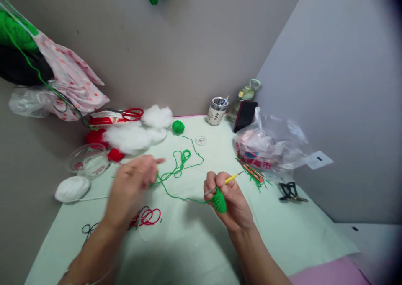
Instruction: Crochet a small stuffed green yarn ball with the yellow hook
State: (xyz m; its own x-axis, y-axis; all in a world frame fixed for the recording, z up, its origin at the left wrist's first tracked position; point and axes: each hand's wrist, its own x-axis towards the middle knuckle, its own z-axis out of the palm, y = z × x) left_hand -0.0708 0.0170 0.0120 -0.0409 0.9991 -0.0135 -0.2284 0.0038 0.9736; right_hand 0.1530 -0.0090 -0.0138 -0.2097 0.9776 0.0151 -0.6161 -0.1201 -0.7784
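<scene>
My right hand (230, 199) is closed round a yellow-handled crochet hook (233, 178) and a small green crocheted piece (219, 200). A green yarn strand (180, 164) runs from that piece across the pale green mat (188, 243) in loops to a small green yarn ball (178, 127). My left hand (133, 184) is blurred by motion over the strand, its fingers curled with something green just showing beside them; whether it grips the yarn is unclear.
White stuffing (138, 132), red scissors (132, 114), a clear plastic cup (88, 160) and a white yarn ball (72, 188) lie at the left. Red and black yarn scraps (147, 216) sit near my left wrist. A tin (216, 110), plastic bag (270, 145), orange scissors (253, 173) and black clips (290, 191) are at the right.
</scene>
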